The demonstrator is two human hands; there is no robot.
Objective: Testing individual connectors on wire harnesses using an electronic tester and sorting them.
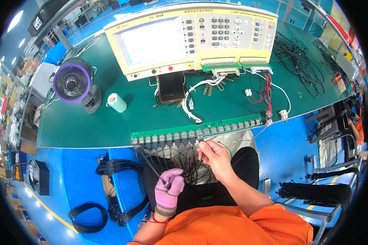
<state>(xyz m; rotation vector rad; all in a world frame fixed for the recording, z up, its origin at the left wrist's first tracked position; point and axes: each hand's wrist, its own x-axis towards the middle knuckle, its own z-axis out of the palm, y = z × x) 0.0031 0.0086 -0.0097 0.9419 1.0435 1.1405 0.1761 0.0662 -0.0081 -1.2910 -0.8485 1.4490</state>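
A long green circuit board (151, 136) with a row of metal sockets lies along the table's front edge. Black cable plugs (169, 143) sit in several sockets on its left half, their cables hanging over my lap. My bare right hand (217, 160) pinches a cable plug (200, 139) at a socket near the board's middle. Whether that plug is fully seated, I cannot tell. In a pink glove, my left hand (170, 191) curls around a black cable (151, 165) below the board's left end. A small dark connector end shows at its fingers.
A cream cable tester (249, 14) with a lit screen stands behind the board, wired to it. Left of it are a purple-rimmed fan (72, 83) and a pale green roll (117, 103). Coiled black cables (88, 217) rest in blue bins; more hang on a rack (315, 193) at right.
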